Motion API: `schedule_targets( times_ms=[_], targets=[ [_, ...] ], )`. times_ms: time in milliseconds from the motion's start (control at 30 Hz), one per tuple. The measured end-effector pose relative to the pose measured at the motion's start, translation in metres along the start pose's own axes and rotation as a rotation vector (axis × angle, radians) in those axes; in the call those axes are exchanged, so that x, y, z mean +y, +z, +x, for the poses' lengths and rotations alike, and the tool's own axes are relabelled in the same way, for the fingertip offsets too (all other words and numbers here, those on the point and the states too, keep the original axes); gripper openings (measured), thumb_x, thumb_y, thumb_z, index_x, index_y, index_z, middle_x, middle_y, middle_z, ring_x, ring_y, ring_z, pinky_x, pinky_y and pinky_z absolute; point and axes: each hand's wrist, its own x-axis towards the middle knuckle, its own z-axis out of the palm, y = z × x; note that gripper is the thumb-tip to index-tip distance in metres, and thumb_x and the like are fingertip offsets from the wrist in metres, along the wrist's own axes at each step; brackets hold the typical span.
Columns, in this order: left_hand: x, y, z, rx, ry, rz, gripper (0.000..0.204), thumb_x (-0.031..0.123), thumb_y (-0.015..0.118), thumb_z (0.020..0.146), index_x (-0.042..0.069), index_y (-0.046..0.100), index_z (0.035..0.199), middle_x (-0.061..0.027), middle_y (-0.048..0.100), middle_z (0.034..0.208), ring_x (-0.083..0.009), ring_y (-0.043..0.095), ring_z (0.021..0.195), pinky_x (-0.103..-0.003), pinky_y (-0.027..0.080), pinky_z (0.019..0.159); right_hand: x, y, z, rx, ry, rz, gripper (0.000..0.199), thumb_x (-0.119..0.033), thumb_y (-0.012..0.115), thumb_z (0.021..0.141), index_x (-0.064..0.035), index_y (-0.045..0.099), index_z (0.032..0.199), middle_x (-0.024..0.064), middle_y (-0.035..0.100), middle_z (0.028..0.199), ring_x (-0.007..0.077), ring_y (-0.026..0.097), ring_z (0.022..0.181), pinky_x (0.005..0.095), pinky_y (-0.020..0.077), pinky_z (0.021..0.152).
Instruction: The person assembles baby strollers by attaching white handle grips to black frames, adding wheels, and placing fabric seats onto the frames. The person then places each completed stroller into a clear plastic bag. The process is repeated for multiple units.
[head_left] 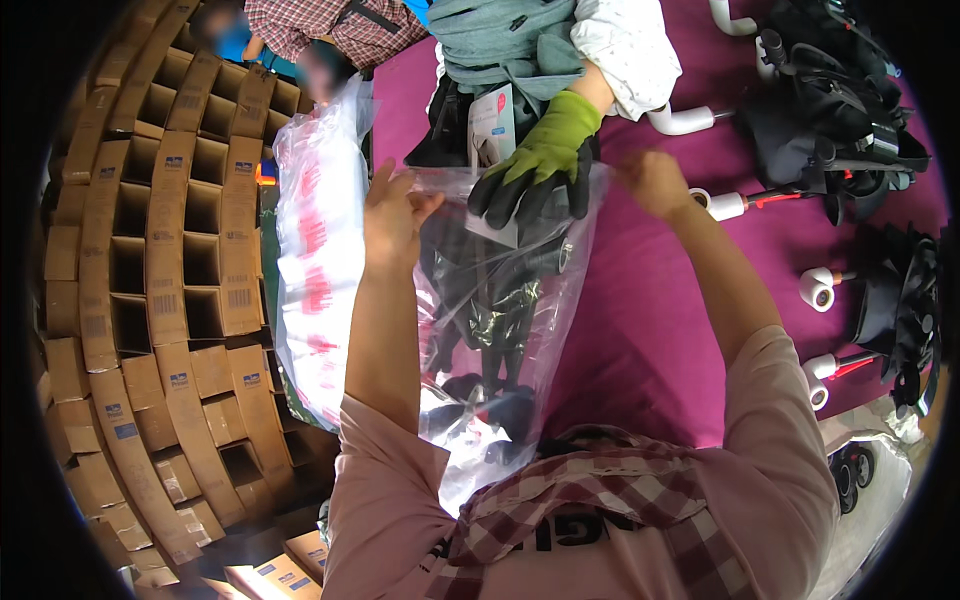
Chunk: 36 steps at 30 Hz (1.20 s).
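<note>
A clear plastic bag [560,330] stretches toward me between my two hands. My left hand [393,215] is closed on the left side of its mouth. My right hand [655,183], slightly blurred, is closed at the right corner. Inside or under the film lies a dark folded item with wheel-like parts; its kind is unclear. A co-worker's hand in a green and black glove [545,165] reaches over the bag's mouth from the far side. Just beyond is a grey-green fabric bundle [510,45] with a white printed tag [492,122].
A stack of clear bags with red print [315,250] lies left of my left arm. Several black folded frames [840,110] with white wrapped handles [685,120] line the right of the purple-covered table [650,330]. Open cardboard boxes [165,230] are stacked at left. Another person is at the far left.
</note>
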Motion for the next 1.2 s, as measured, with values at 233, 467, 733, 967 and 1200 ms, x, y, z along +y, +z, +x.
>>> schedule_targets(
  times_ms=[233, 467, 733, 967, 1200],
  targets=[
    [-0.001, -0.017, -0.062, -0.113, 0.365, 0.449, 0.060, 0.003, 0.056, 0.093, -0.002, 0.034, 0.149, -0.0142, 0.066, 0.100, -0.0160, 0.065, 0.082, -0.028, 0.052, 0.078, -0.066, 0.040, -0.147, 0.127, 0.289, 0.420, 0.010, -0.008, 0.064, 0.086, -0.0014, 0.067, 0.093, 0.0215, 0.068, 0.088, 0.0403, 0.065, 0.075, 0.0454, 0.0531, 0.068],
    [0.038, -0.086, -0.134, -0.266, 0.577, 0.416, 0.041, -0.001, 0.054, 0.096, 0.000, 0.051, 0.136, -0.0147, 0.066, 0.117, -0.0201, 0.063, 0.109, -0.033, 0.050, 0.095, -0.195, 0.057, -0.316, -0.549, 0.486, 0.726, 0.033, -0.031, 0.060, 0.098, -0.0009, 0.070, 0.104, 0.0172, 0.071, 0.087, 0.0277, 0.070, 0.082, 0.0387, 0.0542, 0.078],
    [0.008, -0.202, -0.259, -0.224, 0.808, 0.205, 0.023, 0.000, 0.055, 0.097, -0.002, 0.065, 0.117, -0.0167, 0.062, 0.126, -0.0228, 0.067, 0.102, -0.033, 0.053, 0.090, -0.258, 0.001, -0.255, -0.224, 0.556, 0.833, 0.062, -0.052, 0.043, 0.103, 0.0029, 0.059, 0.128, 0.0148, 0.067, 0.117, 0.0243, 0.063, 0.106, 0.0394, 0.0486, 0.095],
    [-0.044, -0.322, -0.324, 0.147, 0.641, 0.275, 0.018, 0.002, 0.053, 0.099, -0.002, 0.065, 0.113, -0.0173, 0.056, 0.131, -0.0218, 0.068, 0.096, -0.032, 0.055, 0.085, -0.303, 0.086, -0.206, -0.221, 0.577, 0.795, 0.046, -0.046, 0.057, 0.097, -0.0029, 0.069, 0.109, 0.0096, 0.070, 0.096, 0.0205, 0.065, 0.090, 0.0354, 0.0495, 0.082],
    [-0.039, -0.367, -0.369, 0.188, 0.662, 0.509, 0.019, 0.000, 0.050, 0.100, -0.002, 0.064, 0.113, -0.0175, 0.057, 0.130, -0.0215, 0.068, 0.094, -0.032, 0.055, 0.082, -0.147, 0.067, -0.117, 0.451, 0.457, -0.023, 0.040, -0.039, 0.057, 0.097, -0.0032, 0.071, 0.086, 0.0156, 0.070, 0.076, 0.0296, 0.066, 0.063, 0.0440, 0.0503, 0.059]
  ],
)
